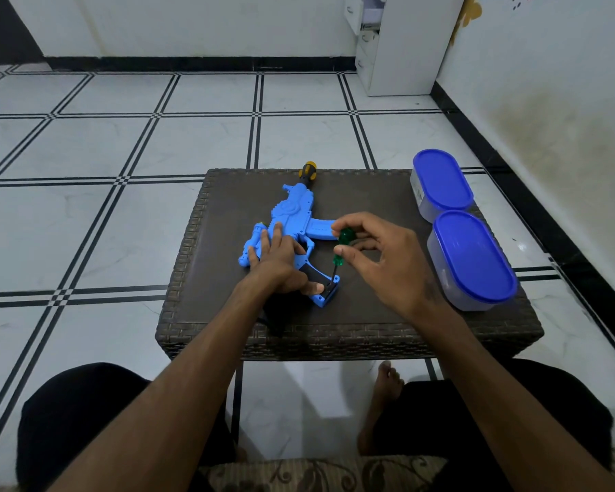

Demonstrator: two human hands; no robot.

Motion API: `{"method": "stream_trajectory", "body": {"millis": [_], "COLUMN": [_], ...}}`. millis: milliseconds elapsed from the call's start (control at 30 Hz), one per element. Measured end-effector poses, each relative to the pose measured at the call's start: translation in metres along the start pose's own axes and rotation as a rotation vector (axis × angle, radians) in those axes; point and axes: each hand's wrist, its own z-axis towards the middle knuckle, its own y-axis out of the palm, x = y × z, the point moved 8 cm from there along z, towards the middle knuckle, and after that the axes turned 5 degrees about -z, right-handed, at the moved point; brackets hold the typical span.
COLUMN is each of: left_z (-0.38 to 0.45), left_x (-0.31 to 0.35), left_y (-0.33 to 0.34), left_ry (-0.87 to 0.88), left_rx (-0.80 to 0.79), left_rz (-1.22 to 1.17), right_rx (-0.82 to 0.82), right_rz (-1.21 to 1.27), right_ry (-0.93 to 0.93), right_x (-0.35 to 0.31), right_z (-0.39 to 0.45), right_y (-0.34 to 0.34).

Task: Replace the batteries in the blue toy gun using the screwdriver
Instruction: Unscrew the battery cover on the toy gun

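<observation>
Blue plastic fills the middle of my view: the toy gun [292,221] lies flat on the dark woven bench [370,324], its long axis running from the yellow-tipped muzzle at the far edge back toward me, with the grip end nearest my body. My left hand [281,261] is spread palm-down over the rear body of the gun, fingers [276,232] splayed and pressing rather than curled round anything, the thumb reaching along the black grip panel toward its lower end.

My right hand [380,253] has the screwdriver [341,248] pinched at its green handle between thumb and fingertips, closed snugly on it. The tool stands nearly upright, leaning a little, with the handle up and to the right and the dark shaft dropping down and left to the butt of the grip, where the tip seems to sit at or in a screw hole just beside my left thumb. I cannot tell whether the tip is truly seated in a screw head.

That is what the next move hangs on, as I judge it: the shaft must line up straight with the screw while the left hand keeps the gun from turning. The right hand is the nearer to the screw.

Two blue-lidded tubs [469,253] stand at the bench's right edge, well apart from the work.
</observation>
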Motion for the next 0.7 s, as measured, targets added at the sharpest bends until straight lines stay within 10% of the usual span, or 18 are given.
{"method": "stream_trajectory", "body": {"millis": [700], "left_z": [-0.0012], "left_x": [-0.0005], "left_y": [0.0004], "left_ry": [0.003], "left_rx": [0.007], "left_rz": [-0.011], "right_rx": [0.026], "right_rz": [0.037], "right_ry": [-0.021], "right_x": [-0.0026], "right_z": [0.0029], "right_y": [0.0051]}}
